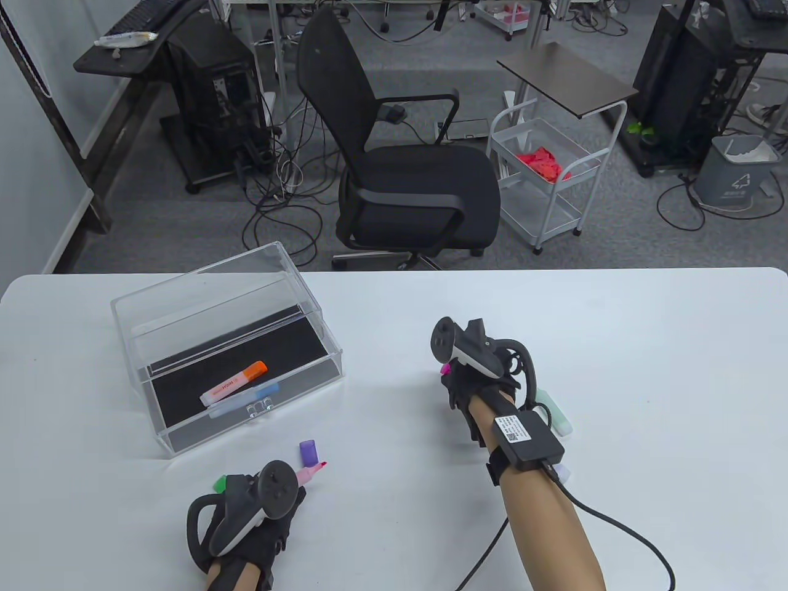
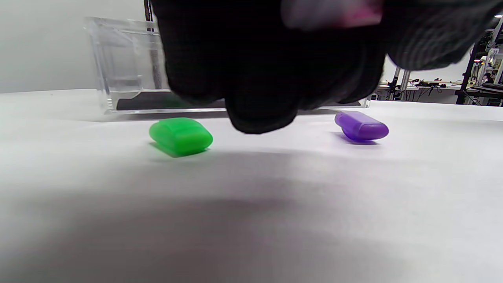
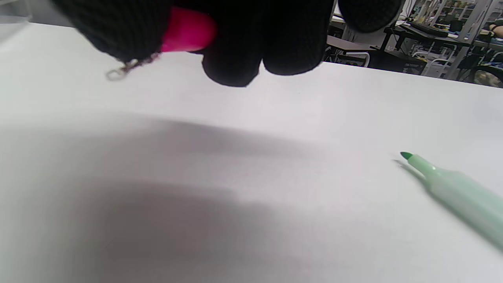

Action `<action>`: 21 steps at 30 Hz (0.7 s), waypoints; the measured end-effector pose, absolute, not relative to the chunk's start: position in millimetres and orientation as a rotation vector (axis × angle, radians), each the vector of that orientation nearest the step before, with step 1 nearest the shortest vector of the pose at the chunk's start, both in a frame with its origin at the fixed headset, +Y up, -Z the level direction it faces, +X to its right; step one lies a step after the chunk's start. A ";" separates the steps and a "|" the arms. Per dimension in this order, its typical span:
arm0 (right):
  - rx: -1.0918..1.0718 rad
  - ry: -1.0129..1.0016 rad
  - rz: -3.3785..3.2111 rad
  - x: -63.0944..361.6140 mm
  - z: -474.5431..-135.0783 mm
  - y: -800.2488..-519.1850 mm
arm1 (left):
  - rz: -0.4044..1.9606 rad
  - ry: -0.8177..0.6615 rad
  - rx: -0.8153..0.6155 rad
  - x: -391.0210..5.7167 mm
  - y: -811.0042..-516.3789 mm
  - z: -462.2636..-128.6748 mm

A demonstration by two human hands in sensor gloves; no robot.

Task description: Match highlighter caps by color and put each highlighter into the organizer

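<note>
Two hands prepare one match: left hand (image 1: 265, 517) fingers clamp the uncapped pink highlighter (image 1: 311, 473), right hand (image 1: 477, 378) fingers pinch the pink cap (image 3: 188, 35).

Black knit gloves (image 1: 474, 394), bare forearms (image 1: 548, 529), black-white trackers (image 1: 471, 351).

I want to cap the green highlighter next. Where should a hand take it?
Grip the green highlighter mid-barrel from above, pinching its two long sides. It lies flat and uncapped beside the right hand, so keep fingers off the exposed tip.

The white table (image 1: 615, 345) bears the clear organizer (image 1: 225, 345), green cap (image 2: 180, 135), purple cap (image 2: 361, 125) and uncapped green highlighter (image 3: 456, 188).
</note>
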State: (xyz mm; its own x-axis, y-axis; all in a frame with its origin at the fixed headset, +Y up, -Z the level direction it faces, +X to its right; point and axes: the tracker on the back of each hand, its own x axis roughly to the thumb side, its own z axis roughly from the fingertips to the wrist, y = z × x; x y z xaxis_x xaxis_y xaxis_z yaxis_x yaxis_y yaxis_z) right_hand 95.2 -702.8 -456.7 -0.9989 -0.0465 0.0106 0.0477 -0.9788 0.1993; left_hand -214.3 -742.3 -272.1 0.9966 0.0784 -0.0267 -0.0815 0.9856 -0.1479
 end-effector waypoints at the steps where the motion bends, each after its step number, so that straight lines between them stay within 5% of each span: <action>1: -0.026 -0.308 -3.083 93.6 -452.8 -701.9 | 0.080 0.020 -0.150 -214.1 -742.0 -271.9; 12: -0.282 -0.277 -3.159 79.4 -380.3 -685.1 | 0.080 -0.014 -0.165 -206.7 -745.6 -272.0; 21: -0.293 -0.245 -3.255 92.7 -326.9 -677.5 | 0.064 -0.039 -0.177 -202.6 -747.9 -270.9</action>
State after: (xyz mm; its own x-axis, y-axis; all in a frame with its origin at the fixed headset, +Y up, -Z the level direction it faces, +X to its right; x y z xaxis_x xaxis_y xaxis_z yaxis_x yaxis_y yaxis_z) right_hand 92.7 -677.5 -326.9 -0.9749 0.1478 0.1668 -0.1212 -0.9797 0.1597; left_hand -202.6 -747.9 -270.9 0.9972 0.0667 0.0335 -0.0598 0.9823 -0.1773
